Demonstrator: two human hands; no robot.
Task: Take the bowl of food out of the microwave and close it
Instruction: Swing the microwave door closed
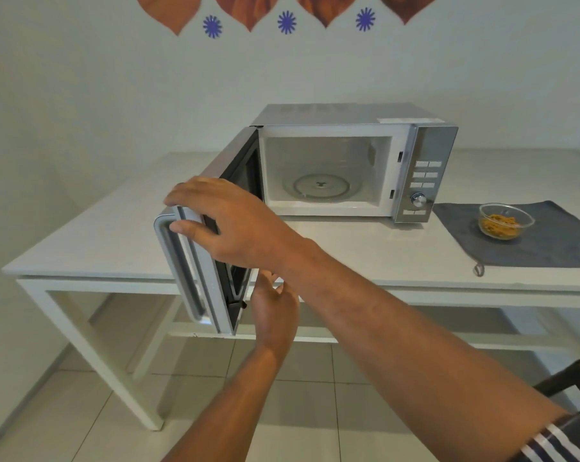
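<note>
The silver microwave point(428, 151) stands on the white table point(98, 241) with its door point(212, 295) swung wide open to the left. Its cavity holds only the glass turntable point(322, 186). A glass bowl of orange food point(505, 221) sits on a grey cloth point(548, 251) to the right of the microwave. My right hand point(228, 225) reaches across and grips the door's top outer corner, fingers over the top edge and thumb on the handle side. My left hand point(275, 308) is low by the door's inner face, its fingers partly hidden behind my right forearm.
The open door overhangs the table's front edge. A dark chair point(572, 378) shows at the lower right. Pale floor tiles lie below, and a wall with brown and blue decorations stands behind the table.
</note>
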